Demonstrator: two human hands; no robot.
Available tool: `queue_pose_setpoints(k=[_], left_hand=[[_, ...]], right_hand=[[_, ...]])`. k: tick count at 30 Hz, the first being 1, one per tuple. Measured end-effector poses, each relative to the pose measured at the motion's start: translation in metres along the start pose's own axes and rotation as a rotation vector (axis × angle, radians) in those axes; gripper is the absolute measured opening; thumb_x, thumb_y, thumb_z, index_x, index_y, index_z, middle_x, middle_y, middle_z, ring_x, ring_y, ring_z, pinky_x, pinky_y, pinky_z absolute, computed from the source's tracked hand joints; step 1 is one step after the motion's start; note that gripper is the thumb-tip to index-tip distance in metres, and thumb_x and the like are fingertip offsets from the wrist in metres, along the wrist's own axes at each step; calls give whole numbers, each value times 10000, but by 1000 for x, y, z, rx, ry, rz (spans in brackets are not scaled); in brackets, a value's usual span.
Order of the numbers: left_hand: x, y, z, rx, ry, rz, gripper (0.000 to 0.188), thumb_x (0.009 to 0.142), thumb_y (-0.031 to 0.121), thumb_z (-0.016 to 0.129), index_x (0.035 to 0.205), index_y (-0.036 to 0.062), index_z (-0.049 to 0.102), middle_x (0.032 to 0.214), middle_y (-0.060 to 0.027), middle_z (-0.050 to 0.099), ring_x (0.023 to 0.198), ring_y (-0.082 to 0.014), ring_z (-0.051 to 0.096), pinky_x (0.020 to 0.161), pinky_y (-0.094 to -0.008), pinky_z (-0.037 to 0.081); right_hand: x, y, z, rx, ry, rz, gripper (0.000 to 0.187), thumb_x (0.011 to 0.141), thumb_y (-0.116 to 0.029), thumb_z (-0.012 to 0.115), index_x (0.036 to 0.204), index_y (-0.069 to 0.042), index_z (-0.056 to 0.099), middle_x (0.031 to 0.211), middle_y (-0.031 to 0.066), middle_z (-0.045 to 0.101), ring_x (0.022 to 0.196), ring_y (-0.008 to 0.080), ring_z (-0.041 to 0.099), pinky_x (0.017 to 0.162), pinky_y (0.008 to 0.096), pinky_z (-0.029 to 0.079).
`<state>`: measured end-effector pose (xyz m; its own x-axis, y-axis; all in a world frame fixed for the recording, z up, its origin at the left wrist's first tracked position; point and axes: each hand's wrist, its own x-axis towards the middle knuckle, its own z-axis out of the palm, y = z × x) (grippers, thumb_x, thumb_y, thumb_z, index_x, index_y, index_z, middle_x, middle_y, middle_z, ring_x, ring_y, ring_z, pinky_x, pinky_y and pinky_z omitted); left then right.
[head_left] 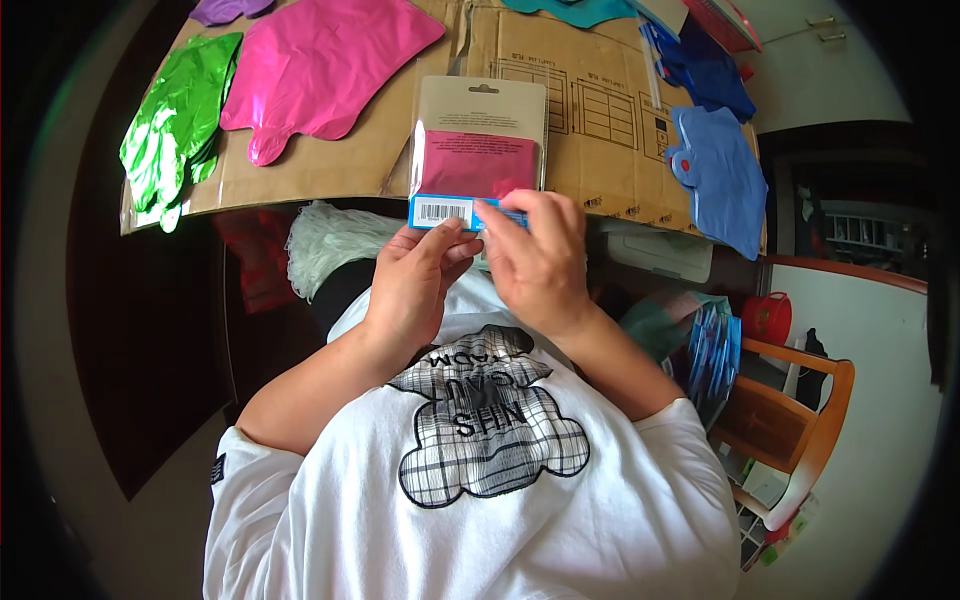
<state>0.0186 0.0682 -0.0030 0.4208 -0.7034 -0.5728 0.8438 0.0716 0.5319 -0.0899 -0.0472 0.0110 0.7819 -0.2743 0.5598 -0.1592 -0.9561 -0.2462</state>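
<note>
The left hand (412,285) has its thumb on the barcode label (438,211) and its bent fingers below, grasping the near edge of the packet (478,160). The right hand (545,262) curls its fingers over the right part of that edge, one fingertip on the blue strip just beside the left thumb; whether they pinch or only press I cannot tell, since the hand hides the underside. These fingers cover much of the strip's right part.

From the fingers the packet reaches away over the rim of the cardboard (360,170), hiding the patch behind it: pink filling nearest the fingers, beige card with a hanging slot farthest.

Beyond the fingers to the left, the pink foil (320,70) is spread wide, one lobe pointing back toward them. Farther left, the green foil (180,130) lies crumpled, hanging over the cardboard's rim; the purple foil (230,8) is farther off, cut by the picture's edge. Straight ahead and a little right is the teal foil (575,10). Well to the right lie the light blue foil (722,180), overlapping the rim, and the dark blue foil (705,75) beyond it.

Below and left of the fingers is a white fringed bundle (335,248); low to the right, blue packs (715,345), a red case (768,318) and a wooden chair (840,390).
</note>
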Motion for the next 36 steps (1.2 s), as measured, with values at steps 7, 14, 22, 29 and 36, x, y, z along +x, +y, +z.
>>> queue_pose_setpoints(k=[7,14,22,29,36], left_hand=[[5,-3,-3,87,4,153,70,933,94,577,983,48,594,889,-61,669,805,-148,646,832,-307,507],[6,-7,-5,145,-94,266,73,931,82,578,981,36,607,901,-68,672,804,-151,643,821,-300,509],[7,9,-3,570,-147,259,191,943,182,595,910,-4,623,823,-78,681,728,-147,649,721,-295,519],[-24,59,32,1948,-111,753,230,770,241,752,774,45,631,713,-113,609,690,-314,610,662,-350,488],[23,57,44,1939,-609,1269,279,739,76,678,1005,27,606,995,-117,606,889,-285,611,745,-361,514]], right_hand=[[-18,6,-9,629,122,771,439,801,-54,711,1176,-3,489,931,99,588,655,121,571,582,246,482],[-21,-12,-1,1264,212,1073,484,898,-77,631,1287,44,370,964,121,617,771,150,655,603,229,508],[-33,-13,1,1577,324,1261,242,899,-71,618,1107,33,552,939,111,660,778,179,654,653,273,523],[-40,-2,6,1480,414,1253,163,889,-52,620,1023,26,567,874,96,659,690,165,647,611,267,529],[-32,-1,6,1437,381,1254,171,872,-24,626,1020,40,572,826,86,655,652,148,643,590,257,525]])
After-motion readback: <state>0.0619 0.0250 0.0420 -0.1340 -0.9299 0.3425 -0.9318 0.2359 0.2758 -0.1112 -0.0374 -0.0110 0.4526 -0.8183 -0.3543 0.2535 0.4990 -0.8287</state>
